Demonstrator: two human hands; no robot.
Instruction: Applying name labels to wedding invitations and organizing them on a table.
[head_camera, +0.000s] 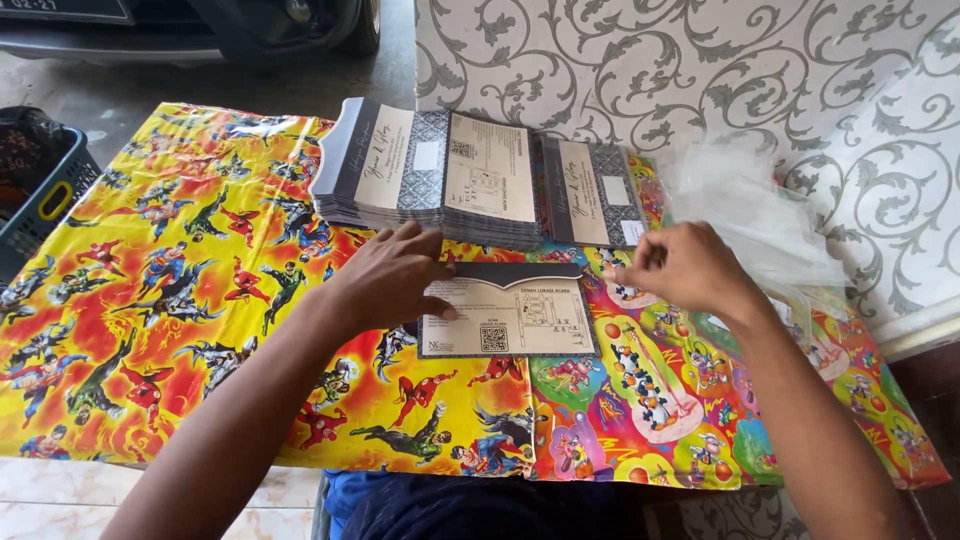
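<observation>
- The left hand (390, 272) lies palm down, its fingers (425, 262) loosely spread and bent, the tips pressing on the left edge of a single card (508, 312).
- That card, cream with a dark flap along its top, lies flat on the bright cartoon-printed table cover (180, 300); most of it stretches away to the right of the left fingertips, and its left end sits under them.
- The right hand (680, 265) hovers just off the card's upper right corner, knuckles up. Its thumb and forefinger (632, 268) are drawn together as if pinching, while the other fingers curl inward; what they pinch, if anything, I cannot tell.
- The card lies between the two hands, just below and left of the right fingertips; whether they touch it I cannot tell.
- Just beyond the left fingertips, farther up the cover, stands a tall stack of cards (430, 180) in grey and cream.
- A smaller stack (590, 192) lies beside it, just above the gap between the hands.
- Behind the right hand, close to its knuckles, is a heap of clear plastic sleeves (745, 205).
- A dark basket (40, 190) sits well apart, far left of the left hand.
</observation>
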